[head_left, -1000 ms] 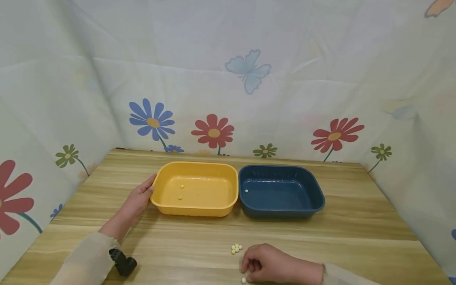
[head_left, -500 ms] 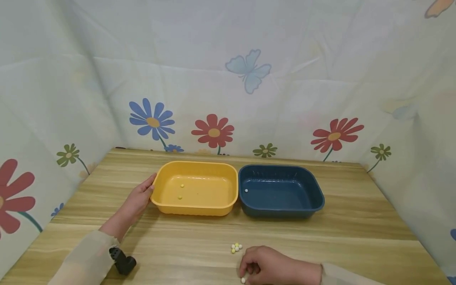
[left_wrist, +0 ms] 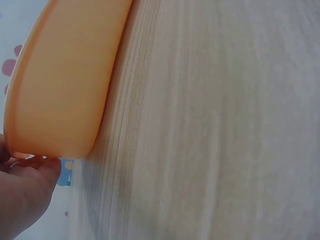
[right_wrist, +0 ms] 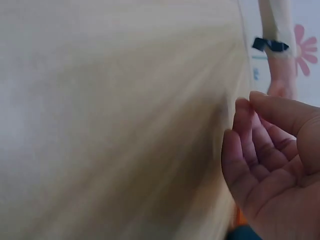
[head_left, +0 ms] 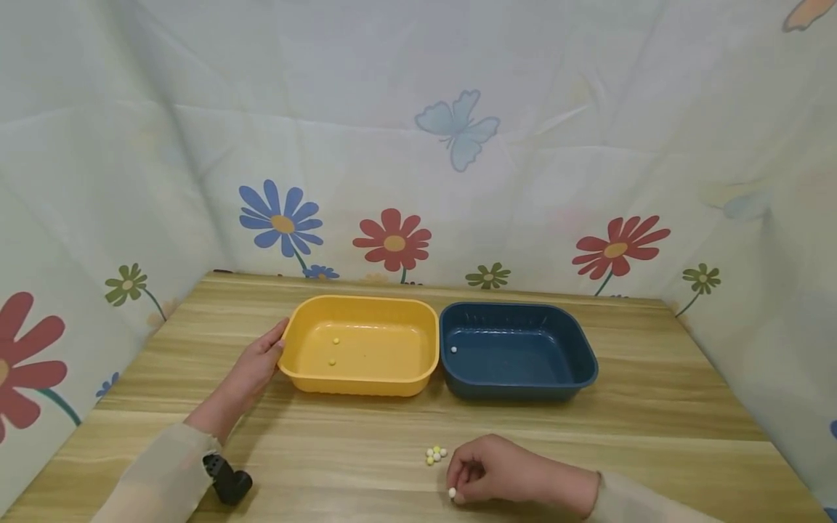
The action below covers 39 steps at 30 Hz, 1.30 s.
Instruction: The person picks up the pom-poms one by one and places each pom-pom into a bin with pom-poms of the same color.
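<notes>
My left hand (head_left: pixel 256 363) grips the left end of a yellow plastic basin (head_left: pixel 366 388), its fingers at the rim; the left wrist view shows the fingertips (left_wrist: pixel 50 169) against the basin's end. Inside lie two small yellow balls (head_left: pixel 336 341). In front of the basins, my right hand (head_left: pixel 497 468) pinches a small white ball (head_left: pixel 452 493) between thumb and fingertip. From the right wrist, thumb and index finger meet, and the ball is hidden. A cluster of several white and yellow balls (head_left: pixel 437 456) lies on the table just left of this hand.
A dark blue basin (head_left: pixel 523 388) stands right beside the yellow one, with one white ball (head_left: pixel 454 350) in it. Both rest on a wood-grain table (head_left: pixel 340 450). Flower-printed cloth (head_left: pixel 523 181) hangs behind and at the sides. A black device (head_left: pixel 229 483) is strapped at the left wrist.
My right hand has closed its fingertips on the white ball and shifted slightly away from the table's near edge with it. The left hand stays on the yellow basin.
</notes>
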{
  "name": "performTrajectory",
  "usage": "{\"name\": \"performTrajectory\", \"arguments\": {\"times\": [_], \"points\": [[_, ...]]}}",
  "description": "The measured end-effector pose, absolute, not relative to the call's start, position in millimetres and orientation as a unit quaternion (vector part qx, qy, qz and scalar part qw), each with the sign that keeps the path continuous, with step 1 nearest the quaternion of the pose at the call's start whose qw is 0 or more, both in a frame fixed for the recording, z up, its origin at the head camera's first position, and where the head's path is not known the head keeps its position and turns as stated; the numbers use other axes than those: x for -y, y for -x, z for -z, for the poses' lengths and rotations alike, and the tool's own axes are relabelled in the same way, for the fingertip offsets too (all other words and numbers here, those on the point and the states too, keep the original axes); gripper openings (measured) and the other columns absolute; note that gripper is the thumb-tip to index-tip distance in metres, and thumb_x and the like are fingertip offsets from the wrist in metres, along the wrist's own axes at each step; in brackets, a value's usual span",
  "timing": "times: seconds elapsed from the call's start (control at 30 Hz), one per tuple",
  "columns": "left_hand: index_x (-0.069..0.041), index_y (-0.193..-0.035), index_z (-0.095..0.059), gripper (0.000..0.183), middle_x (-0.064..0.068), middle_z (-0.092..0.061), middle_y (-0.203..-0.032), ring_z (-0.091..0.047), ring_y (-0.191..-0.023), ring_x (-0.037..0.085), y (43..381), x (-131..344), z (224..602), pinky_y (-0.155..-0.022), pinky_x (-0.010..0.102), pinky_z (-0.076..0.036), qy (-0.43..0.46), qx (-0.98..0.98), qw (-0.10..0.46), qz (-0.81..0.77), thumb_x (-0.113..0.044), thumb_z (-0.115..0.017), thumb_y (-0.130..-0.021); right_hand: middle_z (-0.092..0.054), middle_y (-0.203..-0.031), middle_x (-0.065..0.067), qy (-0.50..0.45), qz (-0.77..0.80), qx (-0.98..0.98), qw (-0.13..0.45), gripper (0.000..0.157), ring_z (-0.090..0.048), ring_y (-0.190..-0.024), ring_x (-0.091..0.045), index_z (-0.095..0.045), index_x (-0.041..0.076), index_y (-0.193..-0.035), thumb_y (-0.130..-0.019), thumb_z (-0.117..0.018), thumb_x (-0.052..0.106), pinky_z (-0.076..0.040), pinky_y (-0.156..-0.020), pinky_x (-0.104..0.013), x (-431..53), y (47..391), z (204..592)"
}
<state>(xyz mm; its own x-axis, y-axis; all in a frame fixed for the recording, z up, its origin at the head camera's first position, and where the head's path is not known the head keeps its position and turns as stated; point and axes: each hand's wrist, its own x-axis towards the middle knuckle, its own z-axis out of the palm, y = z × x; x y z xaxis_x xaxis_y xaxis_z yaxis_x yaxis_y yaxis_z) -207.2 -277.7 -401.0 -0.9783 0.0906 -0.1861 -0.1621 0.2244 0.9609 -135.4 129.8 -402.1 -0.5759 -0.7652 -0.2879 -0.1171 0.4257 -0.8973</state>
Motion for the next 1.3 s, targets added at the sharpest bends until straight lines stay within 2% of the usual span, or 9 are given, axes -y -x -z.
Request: {"name": "performTrajectory", "arguments": {"times": [0.13,0.33,0.5,0.67,0.8,0.97,1.17,1.3], "points": [[-0.005,-0.157,0.003,0.054,0.017,0.007,-0.166,-0.005,-0.153,0.035,209,277,403,-0.122,0.043,-0.019,0.024,-0.773,0.103,-0.625,-0.010,-0.019,-0.109,-0.068,-0.078,0.004,0.288,0.448,-0.772,0.346,0.009,-0.055,-0.067,0.002,-0.071,0.005,-0.091,-0.086,-0.073,0.011,-0.047,-0.058,-0.012,-135,147,393],[-0.004,-0.157,0.003,0.054,0.017,0.006,-0.166,-0.006,-0.153,0.034,208,278,403,-0.119,0.035,-0.024,0.021,-0.771,0.101,-0.629,-0.009,-0.019,-0.108,-0.074,-0.085,-0.016,0.305,0.438,-0.778,0.332,0.012,-0.064,-0.072,-0.004,-0.071,0.001,-0.095,-0.087,-0.073,0.010,-0.056,-0.067,-0.018,-144,177,368],[-0.003,-0.157,0.003,0.054,0.016,0.006,-0.166,-0.005,-0.154,0.033,207,276,402,-0.120,0.041,-0.020,0.022,-0.769,0.101,-0.631,-0.008,-0.019,-0.108,-0.074,-0.092,-0.021,0.270,0.416,-0.798,0.341,0.012,-0.068,-0.076,-0.015,-0.072,0.006,-0.097,-0.089,-0.073,0.014,-0.061,-0.074,-0.026,-150,204,340],[-0.004,-0.157,0.003,0.054,0.017,0.006,-0.166,-0.006,-0.153,0.034,206,276,401,-0.119,0.037,-0.023,0.025,-0.772,0.103,-0.626,-0.008,-0.019,-0.108,-0.076,-0.094,-0.016,0.270,0.394,-0.802,0.359,0.016,-0.073,-0.083,-0.018,-0.071,0.006,-0.100,-0.089,-0.073,0.017,-0.063,-0.083,-0.033,-157,235,315],[-0.005,-0.157,0.003,0.054,0.016,0.007,-0.166,-0.005,-0.153,0.034,207,276,402,-0.120,0.039,-0.021,0.023,-0.770,0.103,-0.629,-0.010,-0.019,-0.109,-0.076,-0.091,-0.009,0.293,0.370,-0.796,0.379,0.019,-0.073,-0.086,-0.018,-0.069,0.003,-0.102,-0.090,-0.072,0.017,-0.063,-0.086,-0.035,-165,260,301],[-0.005,-0.157,0.003,0.054,0.015,0.007,-0.166,-0.004,-0.154,0.034,208,278,403,-0.120,0.040,-0.021,0.024,-0.770,0.101,-0.630,-0.010,-0.019,-0.109,-0.075,-0.090,-0.004,0.305,0.341,-0.799,0.391,0.017,-0.073,-0.086,-0.016,-0.067,0.002,-0.103,-0.092,-0.069,0.015,-0.062,-0.087,-0.035,-170,287,293],[-0.006,-0.158,0.002,0.054,0.015,0.005,-0.166,-0.007,-0.153,0.033,208,280,405,-0.118,0.031,-0.026,0.022,-0.778,0.102,-0.619,-0.012,-0.020,-0.109,-0.074,-0.088,0.003,0.292,0.322,-0.808,0.398,0.015,-0.071,-0.084,-0.012,-0.066,0.002,-0.103,-0.092,-0.068,0.012,-0.062,-0.086,-0.031,-172,308,291],[-0.005,-0.158,0.002,0.054,0.016,0.005,-0.166,-0.007,-0.153,0.034,208,279,404,-0.117,0.029,-0.027,0.019,-0.778,0.104,-0.619,-0.012,-0.020,-0.109,-0.075,-0.087,0.001,0.277,0.315,-0.812,0.406,0.016,-0.070,-0.082,-0.012,-0.067,0.002,-0.103,-0.092,-0.068,0.012,-0.062,-0.085,-0.030,-172,318,294]]}}
